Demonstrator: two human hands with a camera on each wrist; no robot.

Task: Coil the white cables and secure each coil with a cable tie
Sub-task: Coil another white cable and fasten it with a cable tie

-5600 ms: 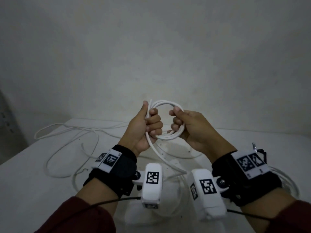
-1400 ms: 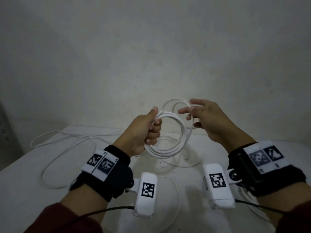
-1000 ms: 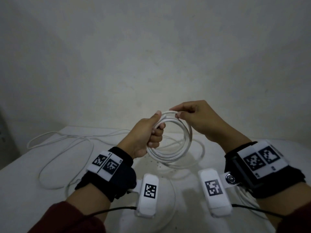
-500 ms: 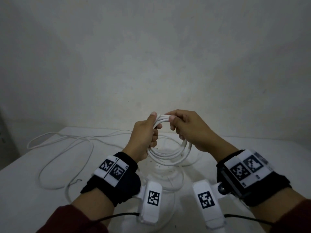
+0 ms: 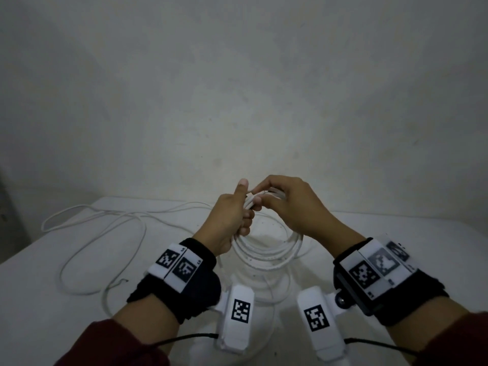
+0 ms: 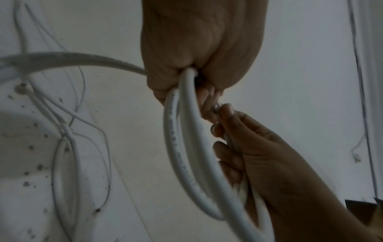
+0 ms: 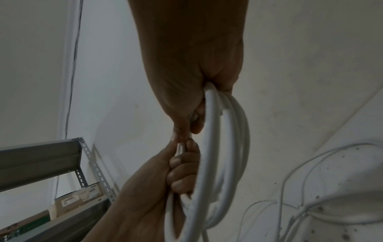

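Note:
A coil of white cable (image 5: 266, 257) hangs between both hands above the white table (image 5: 39, 286). My left hand (image 5: 237, 215) grips the coil's left side in a fist, thumb up. My right hand (image 5: 260, 195) pinches the strands at the top, right beside the left thumb, with its other fingers curled round the coil. In the left wrist view the coil (image 6: 182, 147) runs out of the left hand (image 6: 199, 49) down into the right hand (image 6: 279, 163). The right wrist view has the right hand (image 7: 190, 57) above, the coil (image 7: 228, 147) and the left hand (image 7: 149, 188) below.
Another long white cable (image 5: 105, 233) lies in loose loops on the table's left half. A thin short wire (image 5: 118, 282) lies near it. A grey wall stands close behind the table. A metal shelf (image 7: 41, 160) with a cardboard box (image 7: 82, 196) is off to the left.
My right hand has moved from the coil's right side to its top, meeting the left thumb. Both hands and the coil have dropped lower, and the coil has tightened.

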